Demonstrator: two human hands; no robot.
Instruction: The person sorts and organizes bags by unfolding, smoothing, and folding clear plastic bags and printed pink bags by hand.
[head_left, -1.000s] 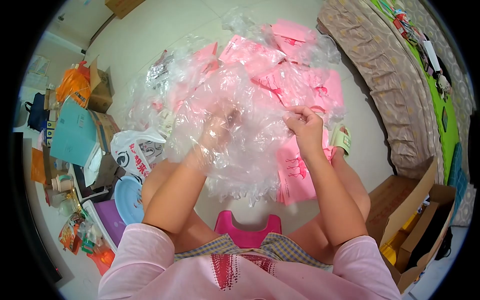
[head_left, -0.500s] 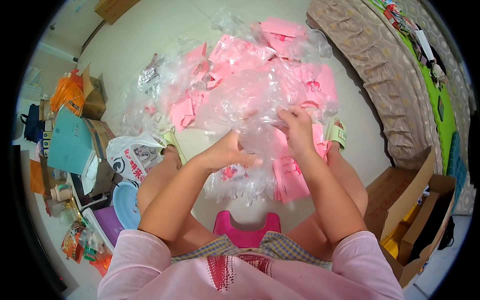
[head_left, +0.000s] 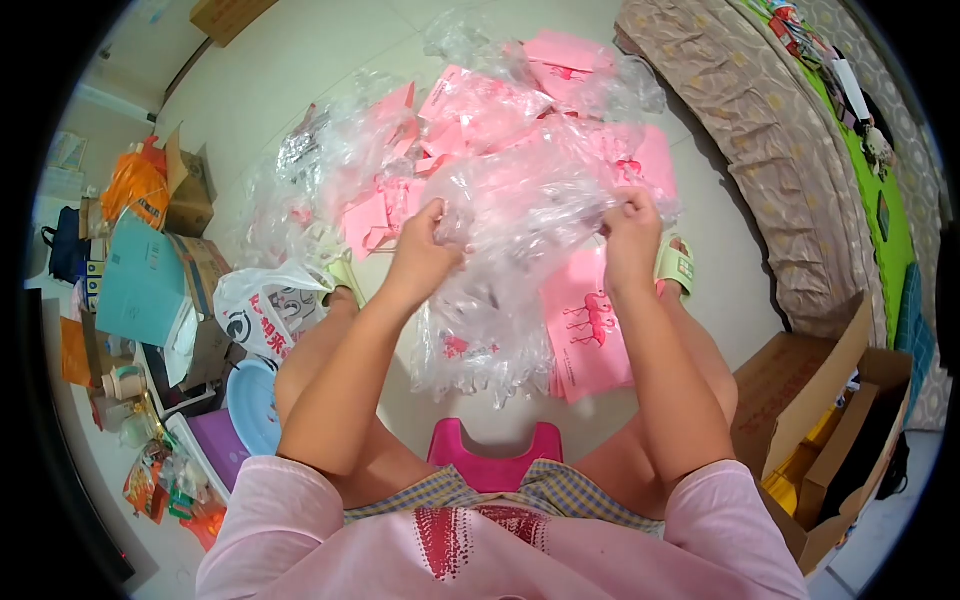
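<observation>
A clear plastic bag is stretched between my two hands above the floor. My left hand is closed on its left side, and my right hand pinches its right end. Beneath it, between my legs, lies a heap of clear plastic bags. Beside the heap, a pink bag with flamingo prints lies flat near my right forearm. Farther off, more pink bags are spread among crumpled clear plastic.
A pink stool is under me. To the left are a white printed plastic bag, a blue basin and a teal box. On the right stand an open cardboard box and a bed with a patterned skirt.
My hands have moved apart, the left one forward and to the left, the right one slightly right. The clear plastic bag is now pulled wide between them.
</observation>
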